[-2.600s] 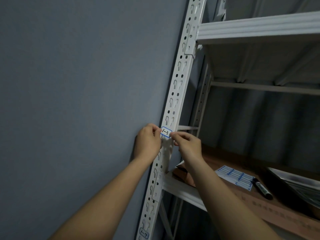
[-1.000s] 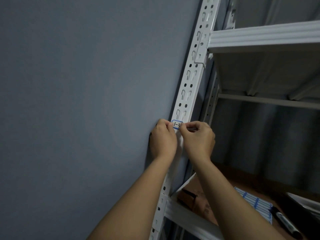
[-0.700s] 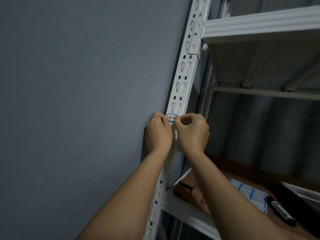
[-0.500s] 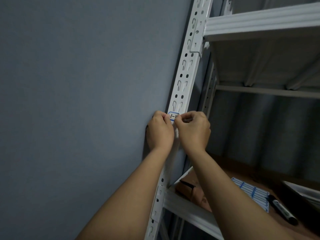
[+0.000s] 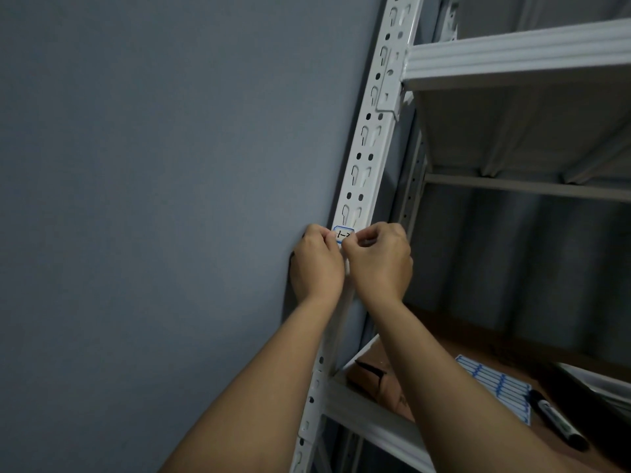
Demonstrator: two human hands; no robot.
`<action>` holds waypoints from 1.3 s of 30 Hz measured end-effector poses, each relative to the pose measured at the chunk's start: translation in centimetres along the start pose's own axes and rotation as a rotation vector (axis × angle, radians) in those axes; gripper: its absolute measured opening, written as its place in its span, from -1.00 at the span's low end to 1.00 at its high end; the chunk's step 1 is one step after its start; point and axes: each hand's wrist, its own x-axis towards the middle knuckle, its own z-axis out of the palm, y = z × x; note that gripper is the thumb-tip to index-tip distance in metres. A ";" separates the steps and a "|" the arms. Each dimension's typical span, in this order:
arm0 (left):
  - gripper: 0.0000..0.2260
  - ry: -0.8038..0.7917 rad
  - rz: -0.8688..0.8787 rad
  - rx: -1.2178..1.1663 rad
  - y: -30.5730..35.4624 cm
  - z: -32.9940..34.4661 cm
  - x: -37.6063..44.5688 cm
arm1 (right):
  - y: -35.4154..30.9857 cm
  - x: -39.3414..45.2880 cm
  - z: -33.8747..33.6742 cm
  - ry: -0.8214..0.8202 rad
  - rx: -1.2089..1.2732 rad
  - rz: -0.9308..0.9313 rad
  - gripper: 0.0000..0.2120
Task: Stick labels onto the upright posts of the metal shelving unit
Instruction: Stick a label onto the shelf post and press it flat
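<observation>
Against the grey wall (image 5: 153, 199) at the left, the left hand (image 5: 317, 264) pinches the left edge of a blue-bordered label (image 5: 342, 234) held on the white slotted post (image 5: 367, 158). Just beside it, the right hand (image 5: 382, 261), fingers curled, pinches the label's right edge. Further right, a brown shelf (image 5: 485, 346) carries a label sheet (image 5: 495, 384) and a black marker (image 5: 556, 421), under a white upper shelf (image 5: 512, 56).

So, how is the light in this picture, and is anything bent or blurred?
Head view: dim, bluish light; the shelf shades the space beneath it; the hands cast a dark shadow on the wall. The wide lens makes the post lean. The label between left hand and right hand reads only partly; no glare.
</observation>
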 end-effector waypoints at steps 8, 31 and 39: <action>-0.86 -0.001 0.031 0.013 -0.2 -0.1 0.0 | 0.2 0.1 0.1 0.030 0.119 0.032 -0.74; -0.55 -0.287 0.078 -0.118 -0.8 -2.2 0.0 | -1.1 2.8 1.9 -0.177 0.087 0.211 -0.43; -0.56 -0.320 0.071 -0.126 -0.8 -2.5 -0.1 | 0.1 4.4 0.8 -0.337 0.272 0.228 -0.71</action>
